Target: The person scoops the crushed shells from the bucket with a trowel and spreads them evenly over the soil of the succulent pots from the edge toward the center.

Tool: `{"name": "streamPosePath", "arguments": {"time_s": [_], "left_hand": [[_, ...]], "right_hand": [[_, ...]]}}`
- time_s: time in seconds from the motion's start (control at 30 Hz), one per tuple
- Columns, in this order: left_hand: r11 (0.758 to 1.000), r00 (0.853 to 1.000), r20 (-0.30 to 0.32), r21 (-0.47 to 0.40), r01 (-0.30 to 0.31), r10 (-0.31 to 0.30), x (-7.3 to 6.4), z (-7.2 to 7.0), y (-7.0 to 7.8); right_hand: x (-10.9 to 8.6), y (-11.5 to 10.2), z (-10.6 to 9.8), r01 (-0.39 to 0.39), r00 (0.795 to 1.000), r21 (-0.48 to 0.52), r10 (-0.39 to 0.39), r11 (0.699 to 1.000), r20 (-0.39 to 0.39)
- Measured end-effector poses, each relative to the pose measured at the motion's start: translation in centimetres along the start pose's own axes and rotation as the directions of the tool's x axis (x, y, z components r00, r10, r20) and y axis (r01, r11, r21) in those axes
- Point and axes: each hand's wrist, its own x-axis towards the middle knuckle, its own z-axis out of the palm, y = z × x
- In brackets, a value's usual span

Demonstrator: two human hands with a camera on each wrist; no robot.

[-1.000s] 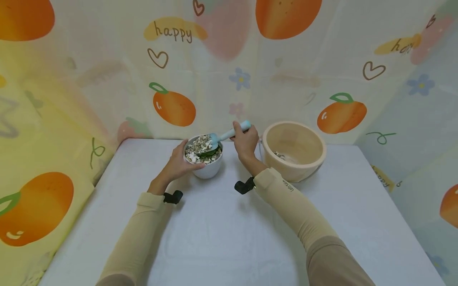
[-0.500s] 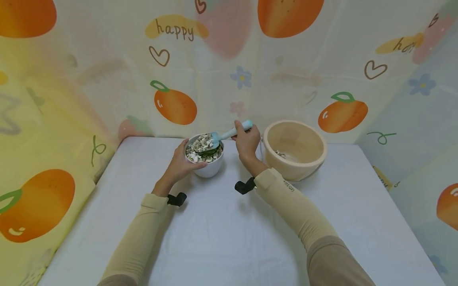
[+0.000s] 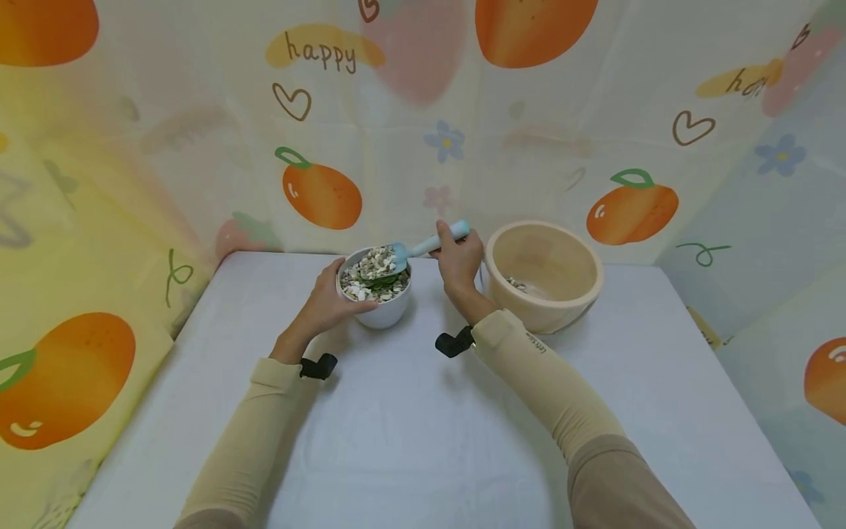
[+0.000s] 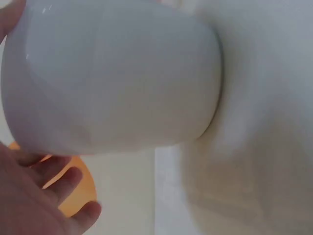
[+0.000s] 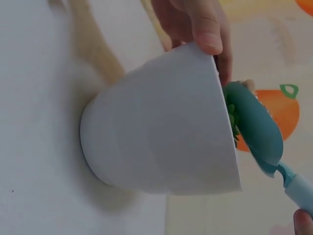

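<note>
A small white flower pot [image 3: 385,316] stands on the table, filled with pale gravelly potting mix [image 3: 360,292] around a green plant [image 3: 391,282]. My left hand [image 3: 325,300] grips this pot by its rim, thumb across the near side. Pinched by its handle in my right hand [image 3: 459,263] is a light blue hand trowel [image 3: 423,247]. Its scoop, heaped with the same mix, lies over the pot's opening. In the right wrist view the trowel scoop [image 5: 258,128] is tipped beside the leaves [image 5: 232,117], right at the rim.
To the right of my right hand stands a wide beige tub [image 3: 588,292] with a little mix at its bottom. A white cloth covers the table [image 3: 423,441]. Behind it hangs a fruit-print curtain [image 3: 390,169], close to the table's back edge.
The trowel and my right hand have shifted very slightly to the right. My left hand still grips the pot, and the load in the scoop looks much the same.
</note>
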Motion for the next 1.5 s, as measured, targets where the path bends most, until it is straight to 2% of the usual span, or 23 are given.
{"name": "streamPosePath", "arguments": {"time_s": [0.17,0.3,0.7,0.93,1.5], "left_hand": [[1.0,0.996,0.091,-0.001,0.025,-0.025,0.6,-0.7,-0.1],[0.999,0.993,0.108,-0.005,0.052,-0.051,0.9,-0.7,-0.3],[1.0,1.0,0.025,-0.005,0.013,-0.013,0.2,0.0,-0.4],[0.999,0.999,-0.022,0.01,0.033,-0.033,-0.2,0.5,0.3],[0.999,0.996,-0.076,0.007,0.041,-0.04,-0.7,1.0,0.5]], "right_hand": [[-0.1,0.2,0.2,-0.001,1.0,0.016,0.001,1.0,0.009],[-0.3,0.4,0.2,0.0,1.0,0.018,0.0,1.0,0.008],[-0.8,0.6,0.6,0.023,1.0,0.023,-0.023,0.999,0.006],[-0.5,-0.1,0.7,0.086,0.996,-0.014,-0.086,0.996,0.002],[-0.6,-0.5,0.7,0.138,0.99,-0.081,-0.138,0.987,0.003]]}}
